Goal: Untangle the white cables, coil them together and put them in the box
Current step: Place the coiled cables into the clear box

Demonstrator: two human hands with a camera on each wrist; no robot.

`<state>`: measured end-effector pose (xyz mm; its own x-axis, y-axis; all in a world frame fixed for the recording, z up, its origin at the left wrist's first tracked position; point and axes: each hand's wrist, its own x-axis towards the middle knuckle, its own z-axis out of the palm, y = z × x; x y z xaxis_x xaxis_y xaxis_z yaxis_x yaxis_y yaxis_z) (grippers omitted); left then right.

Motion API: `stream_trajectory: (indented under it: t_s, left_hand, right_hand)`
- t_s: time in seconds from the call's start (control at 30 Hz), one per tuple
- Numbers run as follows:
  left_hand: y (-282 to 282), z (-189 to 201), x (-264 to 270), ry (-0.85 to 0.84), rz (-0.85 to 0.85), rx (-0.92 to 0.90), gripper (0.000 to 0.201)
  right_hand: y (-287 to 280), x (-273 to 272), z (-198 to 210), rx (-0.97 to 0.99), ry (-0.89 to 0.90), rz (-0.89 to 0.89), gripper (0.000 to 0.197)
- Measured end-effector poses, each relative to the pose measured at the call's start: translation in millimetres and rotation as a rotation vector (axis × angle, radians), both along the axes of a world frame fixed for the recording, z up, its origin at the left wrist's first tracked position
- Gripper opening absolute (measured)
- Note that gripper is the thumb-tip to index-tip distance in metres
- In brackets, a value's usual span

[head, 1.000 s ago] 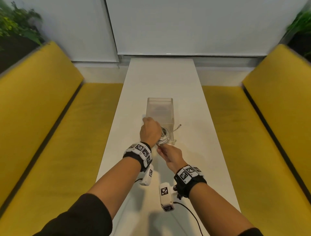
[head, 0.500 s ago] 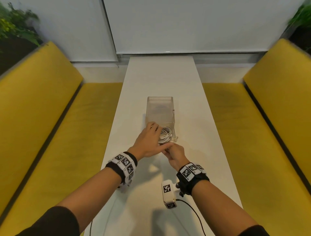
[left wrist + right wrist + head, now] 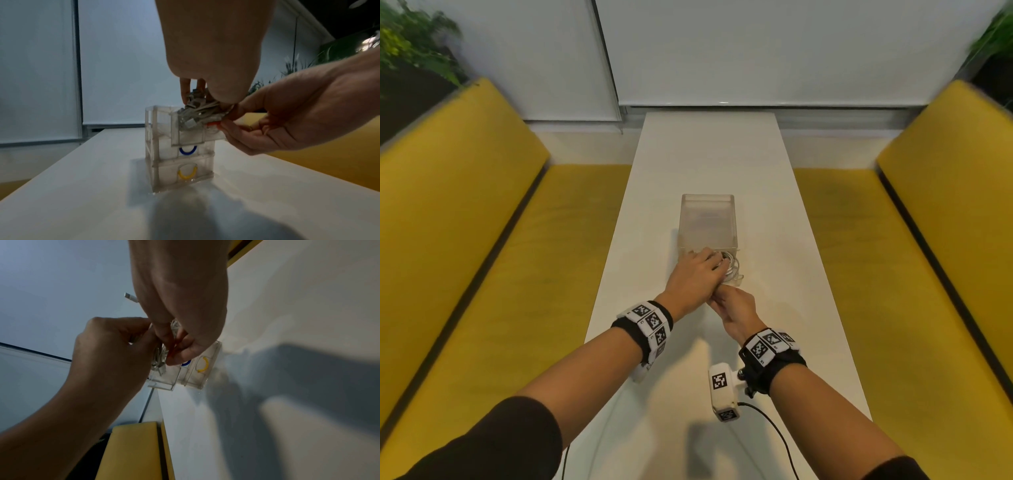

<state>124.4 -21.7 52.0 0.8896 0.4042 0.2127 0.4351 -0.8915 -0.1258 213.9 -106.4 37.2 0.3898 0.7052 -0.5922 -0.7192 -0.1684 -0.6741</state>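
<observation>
A clear stacked drawer box (image 3: 707, 219) stands mid-table with its top drawer (image 3: 189, 136) pulled toward me. The coiled white cables (image 3: 731, 265) sit in that drawer. My left hand (image 3: 698, 274) lies over the coil, and in the left wrist view its fingers and thumb pinch the cables (image 3: 197, 113) from above. My right hand (image 3: 722, 298) is just in front and pinches the drawer's front at its red handle (image 3: 213, 124). In the right wrist view one cable plug (image 3: 130, 297) sticks out past the hand. Most of the coil is hidden under my left hand.
The long white table (image 3: 709, 154) runs away from me between two yellow benches (image 3: 482, 240). Lower drawers carry a blue handle (image 3: 187, 150) and a yellow handle (image 3: 186, 174). Plants stand at both far corners.
My left hand came down and flattened over the coil, settling it into the drawer. The loose cable end at the box's right is no longer seen. My right hand stayed at the drawer front.
</observation>
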Motion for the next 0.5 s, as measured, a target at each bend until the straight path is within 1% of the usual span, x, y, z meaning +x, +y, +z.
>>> stream_trajectory:
  t_s: [0.07,0.17,0.2,0.3,0.4,0.43,0.5]
  left_hand:
    - [-2.0,0.3,1.3,0.026,0.039,-0.043,0.037]
    - [-0.4,3.6,2.7,0.104,0.126,-0.046,0.025]
    - [-0.9,4.5,2.0,0.117,0.131,-0.038,0.023]
    - [-5.1,8.6,-2.7,0.097,0.067,-0.047,0.031]
    - [-8.6,13.4,-9.2,-0.014,0.039,-0.086,0.033]
    - [-10.3,14.2,-9.9,-0.023,0.014,-0.099,0.030]
    - [-13.7,10.8,-9.7,-0.035,-0.016,-0.093,0.017]
  right_hand:
    - [-0.9,-0.4,0.0,0.001,-0.007,0.000,0.021]
    - [-2.1,-0.2,1.2,0.011,-0.004,0.001,0.016]
    - [-2.5,0.6,2.4,0.007,-0.011,0.004,0.015]
    - [-2.0,2.3,1.8,-0.028,-0.043,0.015,0.015]
    - [-1.9,1.2,2.4,-0.011,-0.021,0.005,0.017]
    - [-1.2,1.2,2.4,-0.022,-0.027,0.004,0.017]
    - [-0.5,1.1,2.6,-0.064,-0.068,0.009,0.019]
